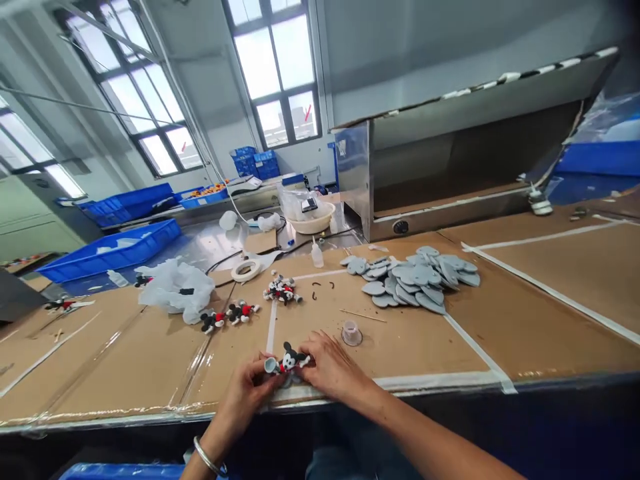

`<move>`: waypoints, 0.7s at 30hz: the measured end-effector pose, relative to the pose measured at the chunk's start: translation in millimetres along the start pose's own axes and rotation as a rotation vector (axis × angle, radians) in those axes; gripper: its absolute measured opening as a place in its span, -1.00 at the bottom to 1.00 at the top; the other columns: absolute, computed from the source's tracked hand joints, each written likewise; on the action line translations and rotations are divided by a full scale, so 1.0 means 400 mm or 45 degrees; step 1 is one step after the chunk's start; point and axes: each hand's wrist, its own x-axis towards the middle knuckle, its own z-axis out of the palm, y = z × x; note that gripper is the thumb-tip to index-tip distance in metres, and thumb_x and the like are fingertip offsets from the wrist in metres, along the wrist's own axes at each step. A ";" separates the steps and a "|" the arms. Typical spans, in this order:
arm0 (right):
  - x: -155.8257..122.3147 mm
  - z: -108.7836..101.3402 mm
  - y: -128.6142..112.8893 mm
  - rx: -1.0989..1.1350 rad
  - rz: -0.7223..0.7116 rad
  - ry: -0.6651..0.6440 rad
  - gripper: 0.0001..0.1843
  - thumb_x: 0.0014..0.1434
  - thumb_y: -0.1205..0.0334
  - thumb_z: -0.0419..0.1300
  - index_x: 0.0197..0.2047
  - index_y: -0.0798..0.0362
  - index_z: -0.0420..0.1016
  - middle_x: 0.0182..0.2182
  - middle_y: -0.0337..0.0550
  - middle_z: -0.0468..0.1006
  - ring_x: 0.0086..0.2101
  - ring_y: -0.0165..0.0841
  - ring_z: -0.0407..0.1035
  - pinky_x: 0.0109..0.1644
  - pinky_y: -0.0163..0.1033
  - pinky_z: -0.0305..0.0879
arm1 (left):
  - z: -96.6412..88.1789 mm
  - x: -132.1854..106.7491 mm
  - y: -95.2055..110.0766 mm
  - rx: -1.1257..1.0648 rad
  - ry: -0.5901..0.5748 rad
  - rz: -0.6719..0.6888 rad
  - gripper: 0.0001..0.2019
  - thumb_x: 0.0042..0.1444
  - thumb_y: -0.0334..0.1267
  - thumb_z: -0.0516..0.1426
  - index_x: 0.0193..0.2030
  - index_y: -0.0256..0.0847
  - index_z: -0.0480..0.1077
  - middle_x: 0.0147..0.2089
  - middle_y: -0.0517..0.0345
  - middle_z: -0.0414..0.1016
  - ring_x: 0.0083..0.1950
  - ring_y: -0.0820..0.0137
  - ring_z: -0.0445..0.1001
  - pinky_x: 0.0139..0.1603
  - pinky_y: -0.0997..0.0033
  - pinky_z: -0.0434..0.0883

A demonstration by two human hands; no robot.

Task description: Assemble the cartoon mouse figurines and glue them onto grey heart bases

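Note:
A small black-and-red Mickey Mouse figurine sits between my two hands at the near edge of the cardboard-covered bench. My left hand pinches a small pale grey cup-shaped piece against the figurine's side. My right hand grips the figurine from the other side, and its fingers hide part of the body. A clear plastic cup stands just beyond my right hand. Further off lie several similar figurines and a heap of grey heart-shaped pieces.
A roll of tape, a crumpled plastic bag and a small glue bottle stand on the bench. Blue crates sit at the back left. A steel hood rises at the back right.

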 end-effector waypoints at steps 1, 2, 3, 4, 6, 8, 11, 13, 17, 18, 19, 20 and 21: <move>0.000 0.003 0.001 0.009 0.006 0.002 -0.96 0.11 0.34 0.27 -0.33 0.05 0.58 -0.32 -0.16 0.51 -0.17 -0.27 0.35 -0.15 -0.26 0.13 | -0.003 0.003 0.001 -0.007 -0.004 0.005 -0.69 0.02 0.06 0.24 -0.37 -0.17 0.57 -0.25 0.05 0.49 -0.18 0.27 0.44 -0.12 0.32 0.35; -0.001 0.006 0.002 0.020 0.014 0.003 -0.94 0.12 0.33 0.26 -0.31 0.03 0.58 -0.32 -0.17 0.50 -0.17 -0.27 0.35 -0.14 -0.26 0.14 | -0.005 0.006 0.002 -0.013 -0.004 0.009 -0.66 0.01 0.09 0.24 -0.38 -0.18 0.56 -0.27 0.05 0.48 -0.21 0.29 0.44 -0.16 0.33 0.35; -0.001 0.008 0.004 0.032 0.024 0.003 -0.93 0.13 0.32 0.25 -0.31 0.02 0.58 -0.31 -0.17 0.50 -0.17 -0.27 0.35 -0.14 -0.26 0.15 | -0.007 0.009 0.003 -0.014 0.003 0.012 -0.63 -0.01 0.12 0.24 -0.39 -0.19 0.55 -0.30 0.06 0.47 -0.25 0.30 0.43 -0.20 0.34 0.35; -0.001 0.010 0.005 0.044 0.035 0.004 -0.92 0.14 0.32 0.24 -0.31 0.02 0.58 -0.31 -0.17 0.49 -0.17 -0.27 0.35 -0.14 -0.26 0.16 | -0.009 0.012 0.004 -0.008 0.011 0.012 -0.61 -0.03 0.14 0.24 -0.41 -0.20 0.54 -0.33 0.07 0.45 -0.28 0.32 0.41 -0.24 0.35 0.34; -0.001 0.013 0.006 0.065 0.054 0.003 -0.92 0.14 0.34 0.22 -0.34 0.04 0.57 -0.32 -0.17 0.48 -0.17 -0.27 0.35 -0.15 -0.26 0.17 | -0.009 0.014 0.012 0.026 0.033 0.009 -0.62 -0.04 0.12 0.25 -0.46 -0.21 0.52 -0.38 0.10 0.40 -0.32 0.35 0.37 -0.28 0.37 0.31; 0.001 0.014 0.007 0.080 0.060 -0.002 -0.90 0.13 0.37 0.21 -0.39 0.05 0.54 -0.33 -0.17 0.48 -0.18 -0.27 0.34 -0.16 -0.26 0.18 | -0.008 0.015 0.026 0.070 0.043 0.000 -0.69 -0.02 0.02 0.27 -0.52 -0.20 0.49 -0.40 0.13 0.36 -0.33 0.37 0.33 -0.29 0.38 0.27; 0.008 0.017 0.012 0.090 0.048 -0.021 -0.87 0.09 0.43 0.20 -0.45 0.06 0.48 -0.34 -0.18 0.47 -0.19 -0.28 0.33 -0.16 -0.26 0.17 | -0.008 0.018 0.048 0.106 0.016 -0.028 -0.77 -0.02 -0.16 0.27 -0.59 -0.20 0.43 -0.42 0.16 0.34 -0.34 0.38 0.31 -0.29 0.40 0.23; 0.010 0.020 0.018 0.092 0.039 -0.041 -0.86 0.07 0.46 0.18 -0.45 0.05 0.46 -0.33 -0.18 0.46 -0.19 -0.28 0.32 -0.16 -0.26 0.17 | -0.010 0.023 0.054 0.103 -0.023 -0.054 -0.79 -0.04 -0.23 0.27 -0.60 -0.20 0.41 -0.42 0.16 0.34 -0.34 0.39 0.31 -0.31 0.40 0.23; 0.009 0.017 0.021 0.101 0.026 -0.106 -0.82 0.06 0.50 0.15 -0.44 0.02 0.43 -0.32 -0.22 0.47 -0.19 -0.31 0.32 -0.14 -0.26 0.16 | -0.016 0.027 0.047 0.070 -0.110 -0.116 -0.81 -0.04 -0.26 0.25 -0.60 -0.22 0.42 -0.45 0.18 0.31 -0.38 0.42 0.27 -0.37 0.41 0.19; 0.008 0.015 0.019 0.103 0.025 -0.120 -0.82 0.06 0.50 0.15 -0.44 0.02 0.41 -0.33 -0.23 0.48 -0.20 -0.32 0.32 -0.14 -0.26 0.15 | -0.017 0.026 0.044 0.062 -0.126 -0.131 -0.82 -0.03 -0.26 0.24 -0.59 -0.22 0.42 -0.46 0.19 0.29 -0.38 0.43 0.26 -0.38 0.41 0.18; 0.007 0.012 0.017 0.103 0.024 -0.130 -0.83 0.08 0.48 0.15 -0.45 0.02 0.40 -0.34 -0.24 0.48 -0.20 -0.31 0.32 -0.14 -0.25 0.15 | -0.019 0.024 0.042 0.058 -0.138 -0.144 -0.82 -0.02 -0.26 0.24 -0.57 -0.22 0.42 -0.46 0.20 0.29 -0.37 0.42 0.26 -0.37 0.42 0.18; 0.007 0.010 0.015 0.104 0.022 -0.138 -0.83 0.09 0.47 0.15 -0.44 0.01 0.40 -0.35 -0.25 0.49 -0.21 -0.31 0.32 -0.14 -0.25 0.14 | -0.020 0.023 0.040 0.056 -0.147 -0.156 -0.83 -0.01 -0.25 0.23 -0.56 -0.22 0.42 -0.46 0.20 0.28 -0.35 0.42 0.26 -0.35 0.42 0.18; 0.007 0.008 0.014 0.103 0.019 -0.142 -0.84 0.10 0.45 0.16 -0.43 0.01 0.41 -0.36 -0.25 0.49 -0.22 -0.30 0.32 -0.15 -0.24 0.14 | -0.021 0.021 0.039 0.058 -0.152 -0.167 -0.83 -0.01 -0.25 0.23 -0.55 -0.22 0.42 -0.45 0.19 0.28 -0.33 0.41 0.27 -0.33 0.42 0.19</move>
